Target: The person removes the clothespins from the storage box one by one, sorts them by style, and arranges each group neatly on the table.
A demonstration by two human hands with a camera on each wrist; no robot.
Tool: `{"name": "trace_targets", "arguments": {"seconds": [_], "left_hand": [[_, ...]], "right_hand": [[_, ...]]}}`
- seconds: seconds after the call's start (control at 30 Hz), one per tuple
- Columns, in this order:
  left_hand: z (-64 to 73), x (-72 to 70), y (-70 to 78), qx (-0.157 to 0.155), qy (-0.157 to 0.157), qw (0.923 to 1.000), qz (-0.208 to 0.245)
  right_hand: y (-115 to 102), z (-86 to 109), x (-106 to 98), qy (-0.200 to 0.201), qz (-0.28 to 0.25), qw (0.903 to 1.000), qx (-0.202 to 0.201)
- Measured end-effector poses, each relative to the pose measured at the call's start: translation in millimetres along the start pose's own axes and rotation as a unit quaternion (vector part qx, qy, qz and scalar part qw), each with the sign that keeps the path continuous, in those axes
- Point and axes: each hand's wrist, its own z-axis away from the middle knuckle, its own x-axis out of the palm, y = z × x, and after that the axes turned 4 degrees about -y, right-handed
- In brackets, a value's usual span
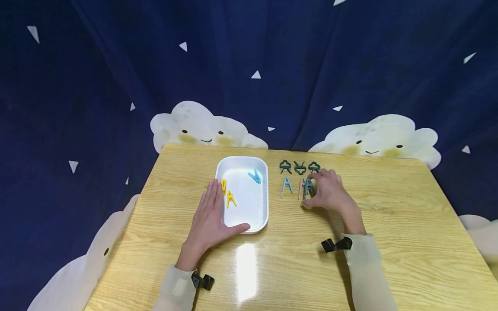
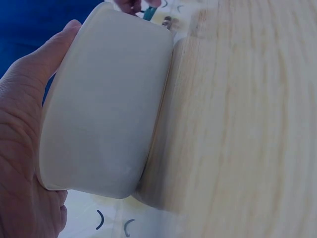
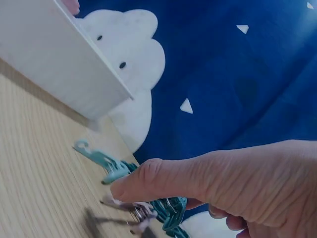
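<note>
My left hand lies with straight fingers along the left side of a white tray, its thumb reaching over the near rim. Inside the tray are two yellow clothespins and a light blue clothespin. To the right of the tray, my right hand pinches a dark teal clothespin between thumb and fingers, low over the table. Just left of it is a pinkish clothespin, then a pale blue clothespin. In the right wrist view the thumb partly hides the clips.
Behind the clothespins, three dark green clips form a row. The wooden table ends at the back against a dark blue curtain with cloud shapes. Light glares on the table in front of the tray.
</note>
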Motion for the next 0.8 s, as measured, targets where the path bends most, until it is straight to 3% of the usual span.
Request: {"name": "trace_targets", "arguments": {"seconds": [0.37, 0.8], "left_hand": [[0.6, 1.0, -0.6, 0.003, 0.002, 1.0000, -0.004], [-0.1, 1.3, -0.9, 0.003, 0.005, 1.0000, -0.001]], "right_hand": [[28.1, 0.5, 7.4, -0.013, 0.001, 0.9995, 0.029], [39.5, -4.3, 16.6, -0.013, -0.011, 0.9993, 0.034]]}}
